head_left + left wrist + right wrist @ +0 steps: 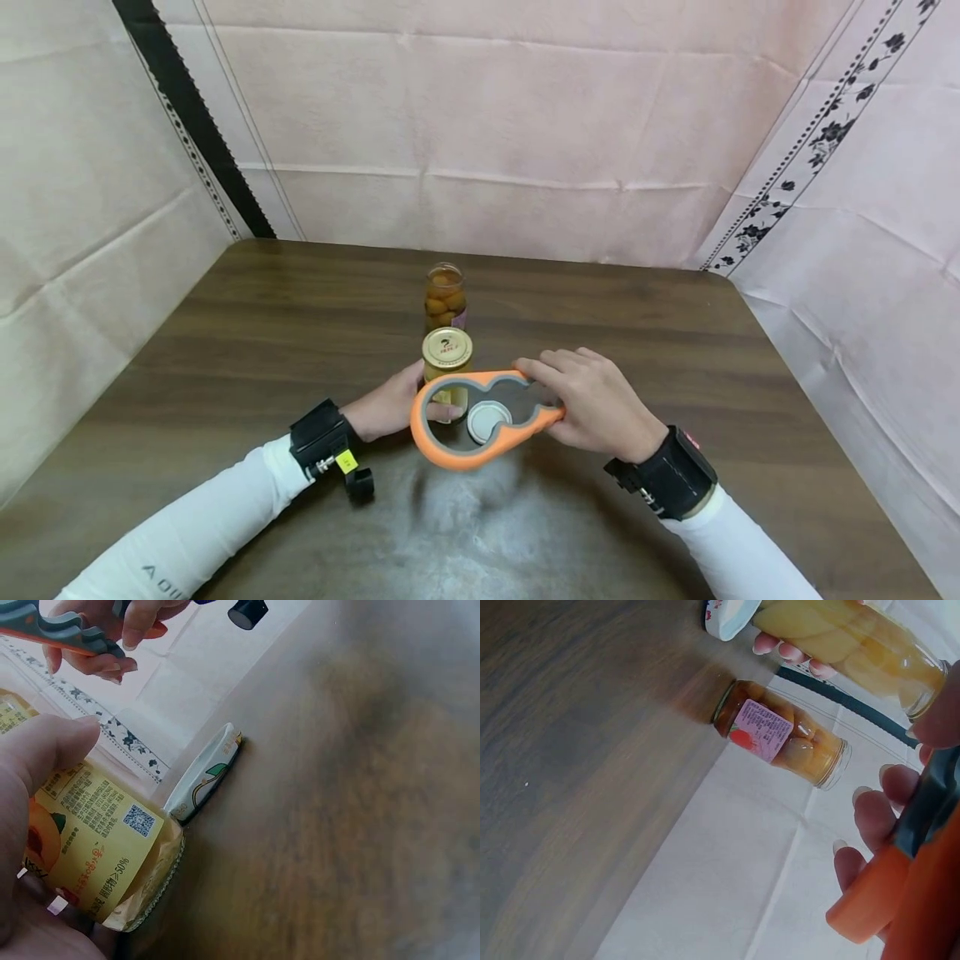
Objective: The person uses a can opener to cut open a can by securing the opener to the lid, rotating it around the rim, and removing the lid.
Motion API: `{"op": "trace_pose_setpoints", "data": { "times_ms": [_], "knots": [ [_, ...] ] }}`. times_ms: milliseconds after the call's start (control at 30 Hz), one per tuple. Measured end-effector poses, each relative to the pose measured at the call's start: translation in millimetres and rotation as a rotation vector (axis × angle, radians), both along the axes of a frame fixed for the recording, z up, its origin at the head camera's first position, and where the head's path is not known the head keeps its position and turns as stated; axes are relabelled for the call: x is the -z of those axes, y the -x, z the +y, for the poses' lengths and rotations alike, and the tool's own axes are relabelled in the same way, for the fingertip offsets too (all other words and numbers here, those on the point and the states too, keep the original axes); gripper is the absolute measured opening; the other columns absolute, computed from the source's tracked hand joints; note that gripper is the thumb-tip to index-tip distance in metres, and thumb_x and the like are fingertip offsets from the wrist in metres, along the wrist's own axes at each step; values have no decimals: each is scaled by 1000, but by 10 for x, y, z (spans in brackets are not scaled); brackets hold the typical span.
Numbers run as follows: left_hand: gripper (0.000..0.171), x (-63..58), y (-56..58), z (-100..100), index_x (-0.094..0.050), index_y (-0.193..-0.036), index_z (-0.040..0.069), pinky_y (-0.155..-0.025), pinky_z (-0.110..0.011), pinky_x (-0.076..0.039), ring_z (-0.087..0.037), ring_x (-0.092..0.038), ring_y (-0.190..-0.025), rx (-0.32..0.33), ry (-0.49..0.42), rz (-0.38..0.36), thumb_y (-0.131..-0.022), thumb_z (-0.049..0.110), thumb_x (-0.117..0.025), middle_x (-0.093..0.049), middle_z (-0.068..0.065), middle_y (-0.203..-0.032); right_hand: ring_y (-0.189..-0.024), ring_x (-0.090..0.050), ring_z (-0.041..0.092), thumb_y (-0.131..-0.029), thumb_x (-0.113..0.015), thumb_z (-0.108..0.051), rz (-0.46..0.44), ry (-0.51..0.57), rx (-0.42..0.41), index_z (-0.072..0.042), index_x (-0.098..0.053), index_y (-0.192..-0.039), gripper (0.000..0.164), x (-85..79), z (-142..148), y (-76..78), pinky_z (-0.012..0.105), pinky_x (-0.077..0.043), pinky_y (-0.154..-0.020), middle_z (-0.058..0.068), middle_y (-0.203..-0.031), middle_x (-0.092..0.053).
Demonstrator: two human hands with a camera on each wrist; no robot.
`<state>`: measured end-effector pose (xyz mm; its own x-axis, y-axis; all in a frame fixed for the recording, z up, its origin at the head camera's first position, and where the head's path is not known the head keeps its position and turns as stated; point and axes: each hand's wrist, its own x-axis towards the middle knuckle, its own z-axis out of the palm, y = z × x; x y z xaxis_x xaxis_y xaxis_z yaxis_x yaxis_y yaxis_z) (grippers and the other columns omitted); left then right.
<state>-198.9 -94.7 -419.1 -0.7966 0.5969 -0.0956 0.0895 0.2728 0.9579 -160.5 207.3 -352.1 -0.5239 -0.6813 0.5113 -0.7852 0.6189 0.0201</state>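
Observation:
My left hand [390, 406] grips an upright glass jar of yellow peaches [94, 832], its thumb across the yellow label and fingertips showing on the far side. A gold lid [447, 348] covers this jar. In my right hand [588, 400] is an orange-and-grey jar opener [457, 460], held by its handle ends. Its wide loop with a scalloped grey lining overlaps the jar's lower part in the head view. Through the loop shows a loose white lid [487, 421], lying on the table beside the jar; the left wrist view shows a green leaf on its side.
Behind the peach jar stands a lidless glass jar of brownish-orange fruit [445, 296], with a pink label [761, 727]. The wooden table [225, 350] meets pale cloth hangings [487, 125] at its back and sides. Black cameras are strapped to both wrists.

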Motion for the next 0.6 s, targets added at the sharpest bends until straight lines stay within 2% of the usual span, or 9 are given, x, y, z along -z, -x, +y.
{"op": "trace_pose_setpoints", "data": {
  "times_ms": [167, 300, 467, 600],
  "knots": [
    [67, 4, -62, -55, -45, -140, 24, -105, -44, -42, -23, -51, -122, -20, 23, -44, -85, 37, -82, -56, -4, -134, -73, -54, 11, -69, -80, -20, 14, -5, 3, -15, -68, -121, 54, -5, -42, -10, 34, -51, -69, -4, -88, -65],
    [67, 27, -108, -85, -47, -143, 27, -109, -48, -42, -23, -51, -129, 0, 5, -19, -86, 33, -82, -55, -2, -141, -75, -57, 12, -70, -82, -22, 13, 6, -6, -14, -67, -120, 53, -28, -101, -21, 35, -51, -68, -3, -91, -67],
    [60, 63, -155, -97, -54, -140, 30, -104, -44, -46, -23, -56, -124, 33, -31, -15, -87, 28, -82, -59, 0, -137, -77, -59, 14, -72, -82, -24, 26, 17, -16, -14, -66, -120, 51, -78, -189, -36, 34, -51, -68, -4, -92, -66],
    [57, 40, -189, -89, -55, -140, 22, -99, -37, -49, -20, -59, -118, 57, -90, -56, -88, 24, -80, -63, -6, -132, -77, -59, 14, -74, -81, -25, 31, 23, -20, -14, -66, -120, 49, -117, -250, -43, 34, -51, -68, -3, -93, -66]
  ]
}}
